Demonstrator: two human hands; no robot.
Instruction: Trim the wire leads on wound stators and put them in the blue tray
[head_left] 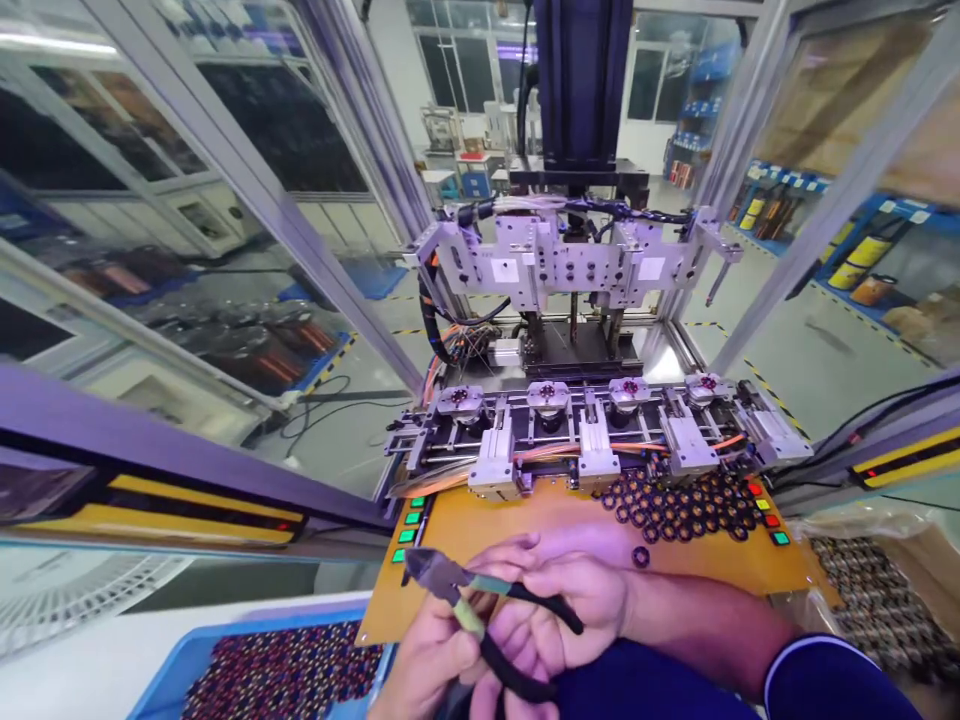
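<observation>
A pair of diagonal cutting pliers (436,574), with a dark metal head, green and yellow grip sections and black handle ends, is held over the front of the orange work board. The handles stand apart and the head points up and to the left. My left hand (427,660) is closed on the yellow-marked handle, its thumb lying along it. My right hand (596,600) grips the other, green-marked handle between thumb and fingers. Whether anything small lies between the palms cannot be made out. Nearest my right wrist is a single dark ring-shaped part (640,556).
Many similar ring parts (694,508) lie on the board's right side. Behind stands a machine with several clamp fixtures (547,395). Green buttons (406,537) line the board's left edge. A blue tray (169,668) of small parts sits left; a box of parts (881,590) sits right.
</observation>
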